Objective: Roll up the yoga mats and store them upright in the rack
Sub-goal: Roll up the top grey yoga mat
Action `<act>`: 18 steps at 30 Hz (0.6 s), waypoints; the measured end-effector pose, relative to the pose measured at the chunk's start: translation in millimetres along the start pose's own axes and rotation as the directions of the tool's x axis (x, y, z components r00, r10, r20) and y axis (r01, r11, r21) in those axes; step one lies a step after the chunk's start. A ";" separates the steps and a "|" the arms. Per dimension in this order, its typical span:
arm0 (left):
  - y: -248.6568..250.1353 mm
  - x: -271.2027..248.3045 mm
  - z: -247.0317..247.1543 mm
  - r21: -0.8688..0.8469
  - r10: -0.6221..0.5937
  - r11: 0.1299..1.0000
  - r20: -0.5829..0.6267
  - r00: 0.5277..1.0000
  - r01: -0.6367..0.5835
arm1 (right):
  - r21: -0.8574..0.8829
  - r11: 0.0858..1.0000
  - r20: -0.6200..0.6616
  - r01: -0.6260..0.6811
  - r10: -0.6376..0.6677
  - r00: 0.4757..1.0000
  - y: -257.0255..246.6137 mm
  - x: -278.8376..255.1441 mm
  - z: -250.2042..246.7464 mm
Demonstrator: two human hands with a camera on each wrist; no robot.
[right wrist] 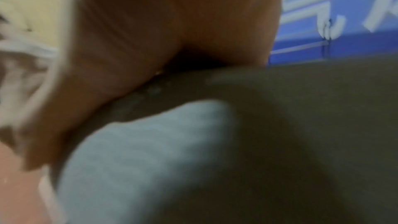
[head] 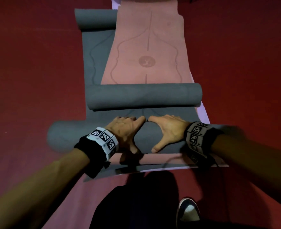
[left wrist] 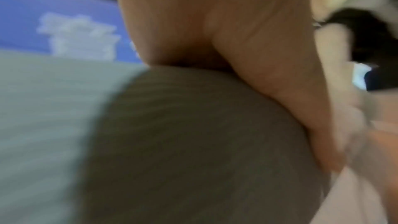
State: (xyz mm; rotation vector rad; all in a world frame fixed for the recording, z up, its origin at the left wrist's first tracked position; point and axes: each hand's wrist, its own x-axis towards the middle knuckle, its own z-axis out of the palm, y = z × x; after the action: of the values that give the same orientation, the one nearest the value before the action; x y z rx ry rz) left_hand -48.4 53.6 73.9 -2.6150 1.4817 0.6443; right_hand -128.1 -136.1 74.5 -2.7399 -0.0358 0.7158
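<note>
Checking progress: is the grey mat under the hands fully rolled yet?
Partly rolled. Both hands press on its near roll, with a flat grey strip ahead.

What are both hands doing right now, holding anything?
Left hand: open, fingers spread, pressing on the grey mat roll.
Right hand: open, also pressing on the same roll.

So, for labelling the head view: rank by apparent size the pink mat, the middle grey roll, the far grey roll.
Largest to smallest:
1. pink mat
2. middle grey roll
3. far grey roll, though it lies farther off and partly under the pink mat.
</note>
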 end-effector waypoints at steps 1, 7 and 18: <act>-0.9 1.7 -2.4 -0.039 0.002 0.999 0.025 1.000 -0.001 | 0.014 1.000 0.028 -0.003 0.002 1.000 -0.6 -0.4 -1.2; -17.6 13.0 -6.7 -0.329 -0.062 0.939 0.124 0.990 0.100 | -0.289 0.957 -0.096 -0.014 -0.014 0.995 -5.9 -2.3 10.2; -0.7 0.3 -1.5 -0.067 0.011 0.998 0.085 0.996 -0.005 | -0.072 0.997 -0.023 -0.024 0.022 1.000 -0.2 -2.4 0.3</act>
State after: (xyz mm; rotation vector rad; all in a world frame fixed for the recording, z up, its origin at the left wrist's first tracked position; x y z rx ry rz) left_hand -47.2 53.3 75.0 -2.5945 1.4717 0.8093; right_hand -130.4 -136.1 75.4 -2.8208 -0.0261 0.7039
